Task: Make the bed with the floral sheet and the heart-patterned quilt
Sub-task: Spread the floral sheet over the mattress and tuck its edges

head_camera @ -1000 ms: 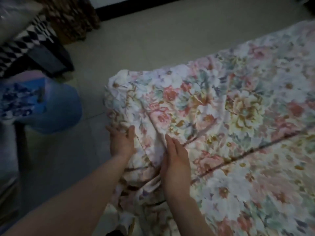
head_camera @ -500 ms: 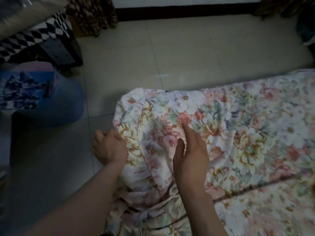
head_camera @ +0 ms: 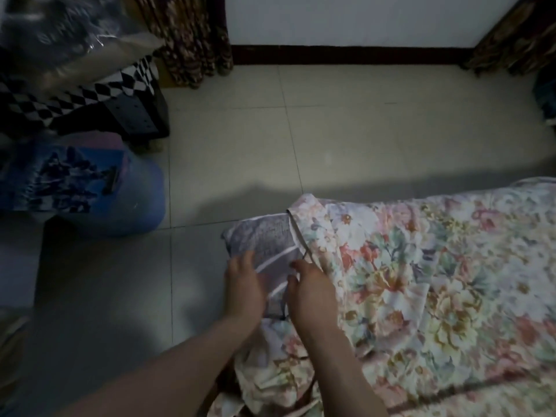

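Nearest me, the sheet lies wrinkled over the bed on the right. Its left corner is off, so a grey striped mattress corner shows bare. My left hand rests on that bare corner, fingers loose and spread, holding nothing. My right hand sits just beside it at the sheet's hem. Its thumb and forefinger look pinched on the edge, though blur leaves me unsure. Left of the bed the floor is pale tile, dim near me and brighter farther out. At the left stands a blue bin. Beyond it is a dark stand draped in checked cloth, with a plastic bag on top. Farthest are a curtain, a white wall and dark skirting.
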